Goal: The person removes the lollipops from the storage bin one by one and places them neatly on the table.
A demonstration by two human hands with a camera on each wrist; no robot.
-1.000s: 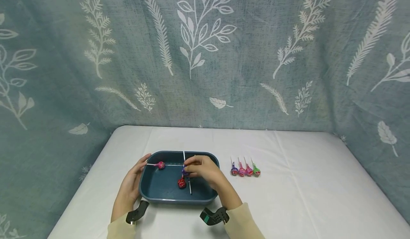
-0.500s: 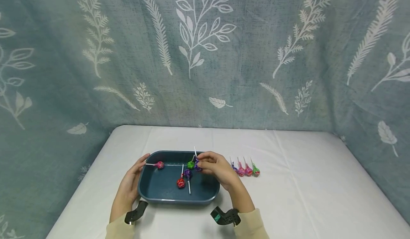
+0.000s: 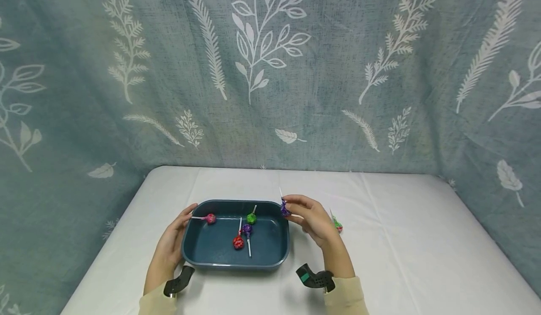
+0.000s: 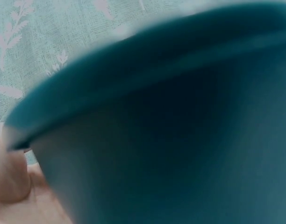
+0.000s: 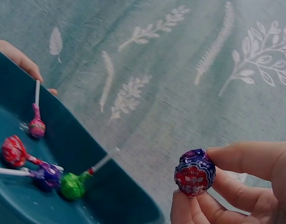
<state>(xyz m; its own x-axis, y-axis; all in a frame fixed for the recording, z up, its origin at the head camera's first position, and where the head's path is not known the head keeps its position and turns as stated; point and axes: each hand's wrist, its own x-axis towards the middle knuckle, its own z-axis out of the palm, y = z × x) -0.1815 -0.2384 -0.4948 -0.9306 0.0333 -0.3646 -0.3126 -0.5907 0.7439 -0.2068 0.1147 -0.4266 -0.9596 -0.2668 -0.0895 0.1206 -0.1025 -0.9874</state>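
Note:
A purple-wrapped lollipop (image 3: 285, 208) is pinched between the thumb and fingers of my right hand (image 3: 310, 217), at the tray's right rim. The right wrist view shows its round head (image 5: 195, 172) with a red label. My left hand (image 3: 170, 243) lies along the left side of the dark teal tray (image 3: 230, 265), its fingers extended against the outer wall. Inside the tray are a pink lollipop (image 3: 210, 218), a red lollipop (image 3: 238, 242), another purple lollipop (image 3: 247, 229) and a green lollipop (image 3: 251, 218). The tray's wall (image 4: 171, 154) fills most of the left wrist view.
On the white-covered table (image 3: 405, 258), a green and red lollipop (image 3: 338, 226) shows just past my right hand, which hides the ones beside it. A blue-green patterned cloth (image 3: 270, 118) hangs behind the table.
My right hand has moved right, out from over the tray, carrying the purple lollipop. The green lollipop in the tray has come into view. My left hand stays at the tray.

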